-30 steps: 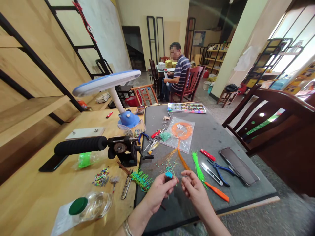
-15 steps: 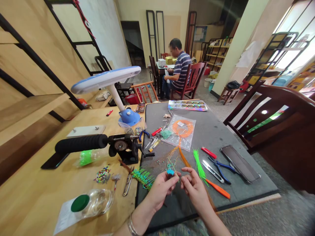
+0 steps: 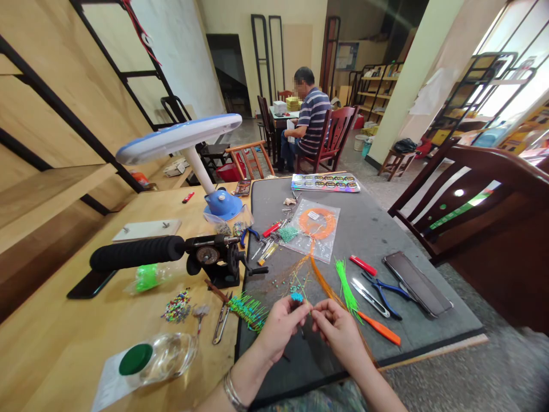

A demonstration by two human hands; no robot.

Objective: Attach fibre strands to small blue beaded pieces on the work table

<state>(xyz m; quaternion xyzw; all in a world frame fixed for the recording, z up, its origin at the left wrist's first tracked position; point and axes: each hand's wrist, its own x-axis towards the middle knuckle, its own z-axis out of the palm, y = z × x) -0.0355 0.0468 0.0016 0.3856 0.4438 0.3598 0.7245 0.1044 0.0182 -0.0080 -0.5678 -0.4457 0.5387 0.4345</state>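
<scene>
My left hand (image 3: 279, 327) is closed in a pinch on a small cluster of blue beads (image 3: 296, 297) on thin wire. My right hand (image 3: 341, 329) pinches thin orange strands (image 3: 322, 282) that run back toward an orange coil in a clear bag (image 3: 316, 229). The fingertips of both hands nearly touch above the grey mat (image 3: 369, 229). A bundle of green beaded wires (image 3: 249, 311) lies just left of my left hand. Bright green strands (image 3: 345, 284) lie just right of my right hand.
A black hand-crank tool with a foam handle (image 3: 171, 254) and a blue desk lamp (image 3: 189, 149) stand on the wooden table. Snips (image 3: 222, 326), loose beads (image 3: 176, 305), a green-lidded jar (image 3: 158, 357), pliers (image 3: 384, 292), an orange tool (image 3: 380, 330) and a phone (image 3: 417, 282) lie around. A person (image 3: 309, 117) sits at a far table.
My hands have drawn closer together, and the right hand's fingertips now meet the left's by the blue beads. The camera has shifted slightly.
</scene>
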